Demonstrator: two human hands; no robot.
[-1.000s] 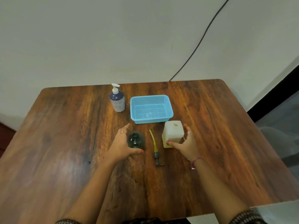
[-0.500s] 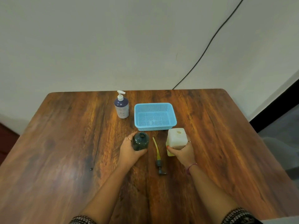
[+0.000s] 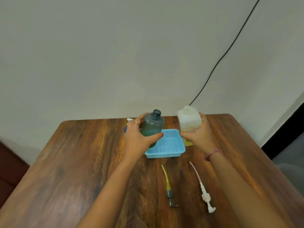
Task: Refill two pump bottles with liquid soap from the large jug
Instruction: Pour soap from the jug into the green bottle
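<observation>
left hand (image 3: 137,139) grips green bottle (image 3: 152,125) | right hand (image 3: 198,137) grips white jug (image 3: 189,119)

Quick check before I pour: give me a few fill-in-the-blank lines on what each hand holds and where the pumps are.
1. The left hand holds the dark green ____, its neck open.
2. The right hand holds the white ____, its cap off.
3. Two pumps, one grey and one white, lie on the ____.
4. Under the raised hands sits a ____ basket.

Missing words: bottle; jug; table; blue
</observation>
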